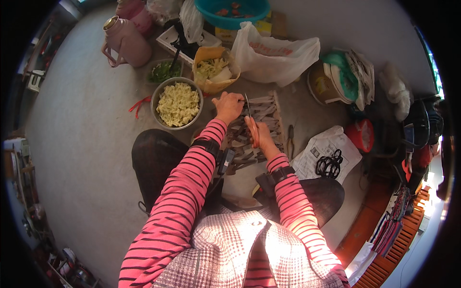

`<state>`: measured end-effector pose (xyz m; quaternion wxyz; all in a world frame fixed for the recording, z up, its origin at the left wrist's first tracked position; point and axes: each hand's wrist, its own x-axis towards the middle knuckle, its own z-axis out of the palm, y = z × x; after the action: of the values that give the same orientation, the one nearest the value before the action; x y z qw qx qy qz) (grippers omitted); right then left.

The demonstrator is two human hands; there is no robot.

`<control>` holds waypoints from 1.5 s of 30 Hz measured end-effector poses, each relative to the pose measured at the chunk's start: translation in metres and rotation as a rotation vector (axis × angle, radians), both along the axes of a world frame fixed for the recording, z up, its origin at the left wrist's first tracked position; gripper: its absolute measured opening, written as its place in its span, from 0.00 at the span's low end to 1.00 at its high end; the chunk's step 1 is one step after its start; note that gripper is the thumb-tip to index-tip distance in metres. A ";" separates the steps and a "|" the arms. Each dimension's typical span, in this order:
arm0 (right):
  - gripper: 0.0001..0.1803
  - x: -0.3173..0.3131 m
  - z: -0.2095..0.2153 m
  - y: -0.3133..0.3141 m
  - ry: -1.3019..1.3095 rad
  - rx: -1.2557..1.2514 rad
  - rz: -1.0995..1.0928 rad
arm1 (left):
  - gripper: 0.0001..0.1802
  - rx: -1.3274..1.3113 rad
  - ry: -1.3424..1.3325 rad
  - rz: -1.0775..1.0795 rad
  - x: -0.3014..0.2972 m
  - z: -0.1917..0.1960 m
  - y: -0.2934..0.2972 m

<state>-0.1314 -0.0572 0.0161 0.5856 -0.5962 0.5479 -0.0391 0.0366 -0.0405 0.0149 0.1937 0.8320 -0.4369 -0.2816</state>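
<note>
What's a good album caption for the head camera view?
Right hand holding orange-handled scissors beside the left hand, over grey strips, near a bowl.

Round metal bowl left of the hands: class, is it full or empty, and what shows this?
Full: pale green shredded food spreads across the round metal bowl almost to its rim, hiding the bottom.

On the grey floor [91, 144], a pink jug [129, 45] stands near eleven o'clock, a round grey bowl [175, 128] near ten, a white bag [269, 62] near one, grey strips [264, 109] near two, pliers [291, 137] and a white sheet [346, 159] near three.
</note>
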 end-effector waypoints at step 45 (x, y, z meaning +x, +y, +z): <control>0.27 -0.132 -0.017 -0.040 0.153 -0.022 -0.406 | 0.09 -0.246 0.255 0.407 0.025 -0.107 0.040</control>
<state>-0.2629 -0.0974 -0.0011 0.5158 -0.4810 0.6993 -0.1167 0.0614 -0.0009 -0.0922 0.3992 0.8309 -0.2635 -0.2841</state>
